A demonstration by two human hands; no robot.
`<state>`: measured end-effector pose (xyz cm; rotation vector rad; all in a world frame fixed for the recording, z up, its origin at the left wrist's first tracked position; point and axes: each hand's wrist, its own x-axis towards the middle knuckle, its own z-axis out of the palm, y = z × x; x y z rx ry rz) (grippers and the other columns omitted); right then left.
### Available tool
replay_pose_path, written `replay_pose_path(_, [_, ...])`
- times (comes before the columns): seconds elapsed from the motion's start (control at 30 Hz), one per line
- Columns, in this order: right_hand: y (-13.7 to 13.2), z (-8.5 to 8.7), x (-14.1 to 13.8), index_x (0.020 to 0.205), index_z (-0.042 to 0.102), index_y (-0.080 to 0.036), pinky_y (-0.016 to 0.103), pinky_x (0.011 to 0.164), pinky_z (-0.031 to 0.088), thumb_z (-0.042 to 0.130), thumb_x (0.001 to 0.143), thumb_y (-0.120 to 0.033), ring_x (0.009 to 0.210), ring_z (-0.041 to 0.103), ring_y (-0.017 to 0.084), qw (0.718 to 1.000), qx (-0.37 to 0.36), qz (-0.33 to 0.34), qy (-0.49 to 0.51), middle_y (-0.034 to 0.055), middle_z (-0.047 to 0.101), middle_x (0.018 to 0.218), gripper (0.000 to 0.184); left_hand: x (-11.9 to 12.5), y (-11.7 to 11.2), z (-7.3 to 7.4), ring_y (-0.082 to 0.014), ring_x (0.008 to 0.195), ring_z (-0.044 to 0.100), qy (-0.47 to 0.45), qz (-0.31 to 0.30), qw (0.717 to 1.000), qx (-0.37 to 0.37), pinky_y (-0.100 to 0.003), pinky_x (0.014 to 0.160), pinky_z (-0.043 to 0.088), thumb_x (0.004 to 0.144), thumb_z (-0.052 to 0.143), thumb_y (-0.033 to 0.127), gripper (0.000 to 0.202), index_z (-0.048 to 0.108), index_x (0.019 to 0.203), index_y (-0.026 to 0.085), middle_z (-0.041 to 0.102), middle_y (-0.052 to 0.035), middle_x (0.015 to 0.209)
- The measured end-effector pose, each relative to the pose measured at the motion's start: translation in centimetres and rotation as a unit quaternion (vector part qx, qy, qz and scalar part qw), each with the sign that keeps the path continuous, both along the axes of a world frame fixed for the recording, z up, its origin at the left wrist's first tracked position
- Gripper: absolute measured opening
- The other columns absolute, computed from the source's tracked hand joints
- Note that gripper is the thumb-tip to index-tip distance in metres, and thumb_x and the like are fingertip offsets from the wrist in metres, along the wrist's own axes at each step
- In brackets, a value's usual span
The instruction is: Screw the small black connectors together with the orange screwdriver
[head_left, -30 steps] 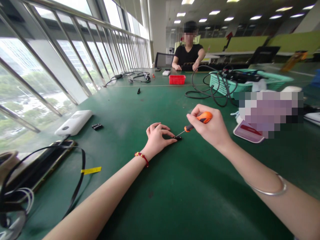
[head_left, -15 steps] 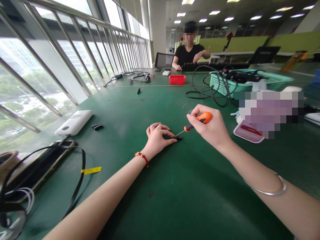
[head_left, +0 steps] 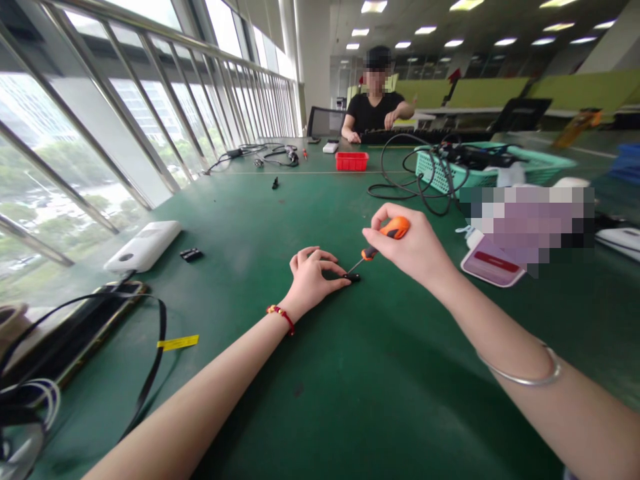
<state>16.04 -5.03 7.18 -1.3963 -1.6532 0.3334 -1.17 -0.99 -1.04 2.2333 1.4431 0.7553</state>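
Fingers [head_left: 336, 285] pin one black part [head_left: 353, 277], one screwdriver [head_left: 395, 229] touching.

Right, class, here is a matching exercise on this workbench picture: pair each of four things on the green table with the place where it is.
Things:
1. screwdriver
2. small black part
3. red tray
4. white box

Places:
A. at the left edge of the table, by the window
B. gripped in the right hand
C. far across the table, near the seated person
D. under the fingertips of the left hand

Pairs: 1-B, 2-D, 3-C, 4-A
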Motion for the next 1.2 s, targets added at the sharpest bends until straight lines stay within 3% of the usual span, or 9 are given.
replay_pose_path(0.17, [1.5,1.5,-0.9,0.074,0.047,-0.022,0.023,0.051,0.032,0.063,0.057,-0.023,0.053,0.042,0.01,0.998,-0.029,0.038,-0.034,-0.0057,0.049,0.061,0.024,-0.1,0.0,-0.1,-0.028,0.127,0.035,0.0,-0.003,1.0,0.004,-0.049,0.11,0.019,0.066,0.078,0.04,0.015,0.073,0.074,0.029,0.065,0.0019,0.111])
replay_pose_path(0.3, [2.0,2.1,-1.8,0.071,0.047,-0.022,0.024,0.05,0.03,0.061,0.06,-0.024,0.053,0.043,0.011,0.995,-0.035,0.053,-0.077,-0.0047,0.05,0.06,0.018,0.0,0.0,0.0,-0.0284,0.127,0.035,-0.001,-0.002,1.0,0.002,-0.049,0.11,0.019,0.066,0.078,0.04,0.015,0.073,0.073,0.029,0.065,0.0018,0.11])
replay_pose_path(0.5, [1.2,1.6,-2.5,0.056,0.045,-0.021,0.025,0.049,0.025,0.054,0.076,-0.052,0.05,0.039,0.012,0.992,0.057,-0.057,-0.092,-0.0013,0.045,0.05,0.038,0.0,-0.1,0.1,-0.0283,0.127,0.035,-0.008,0.0,1.0,-0.002,-0.049,0.111,0.018,0.065,0.079,0.039,0.014,0.073,0.073,0.029,0.065,0.002,0.11])
replay_pose_path(0.7, [0.8,1.9,-2.2,0.075,0.055,-0.023,0.025,0.051,0.026,0.06,0.071,-0.034,0.051,0.043,0.014,0.986,0.072,-0.076,-0.126,-0.0017,0.053,0.056,0.012,0.0,-0.2,0.2,-0.0286,0.127,0.035,-0.008,-0.002,1.0,-0.004,-0.049,0.11,0.018,0.065,0.079,0.038,0.013,0.073,0.073,0.028,0.065,0.0018,0.11])
replay_pose_path(0.8, [0.6,2.4,-1.9,0.086,0.055,-0.024,0.025,0.052,0.026,0.063,0.065,-0.027,0.048,0.041,0.013,0.988,0.058,-0.044,-0.139,-0.0038,0.052,0.057,0.022,0.0,-0.2,0.3,-0.0288,0.127,0.035,-0.004,-0.002,1.0,-0.003,-0.049,0.11,0.019,0.066,0.079,0.038,0.013,0.073,0.073,0.029,0.065,0.0017,0.11])
replay_pose_path(0.93, [0.4,2.6,-1.5,0.073,0.054,-0.023,0.027,0.053,0.026,0.062,0.072,-0.037,0.051,0.044,0.014,0.984,0.043,-0.047,-0.165,-0.0018,0.05,0.054,0.015,0.0,-0.2,0.2,-0.0289,0.126,0.035,-0.003,0.0,1.0,0.0,-0.049,0.11,0.019,0.066,0.079,0.038,0.012,0.074,0.073,0.029,0.065,0.0016,0.11])
replay_pose_path(1.03, [0.4,2.5,-1.2,0.061,0.054,-0.023,0.028,0.055,0.024,0.057,0.078,-0.046,0.056,0.047,0.018,0.981,0.05,-0.078,-0.171,0.0009,0.046,0.05,0.029,0.0,-0.1,0.1,-0.0286,0.127,0.035,-0.005,-0.002,1.0,0.0,-0.05,0.111,0.018,0.066,0.078,0.038,0.013,0.074,0.074,0.029,0.065,0.0017,0.11])
replay_pose_path(1.1, [0.5,2.5,-1.0,0.061,0.055,-0.023,0.028,0.055,0.024,0.059,0.078,-0.041,0.057,0.047,0.018,0.981,0.052,-0.081,-0.169,0.0014,0.047,0.051,0.025,0.0,-0.1,0.1,-0.0285,0.127,0.035,-0.004,-0.001,1.0,-0.002,-0.05,0.111,0.018,0.066,0.079,0.038,0.013,0.074,0.074,0.029,0.065,0.0018,0.11])
replay_pose_path(1.2, [0.7,2.5,-0.9,0.077,0.058,-0.024,0.027,0.055,0.026,0.063,0.07,-0.029,0.055,0.045,0.016,0.986,0.048,-0.063,-0.15,-0.0007,0.052,0.056,0.011,0.1,-0.1,0.1,-0.0288,0.126,0.035,-0.002,0.0,1.0,-0.001,-0.05,0.111,0.019,0.066,0.079,0.038,0.013,0.073,0.073,0.029,0.065,0.0017,0.11])
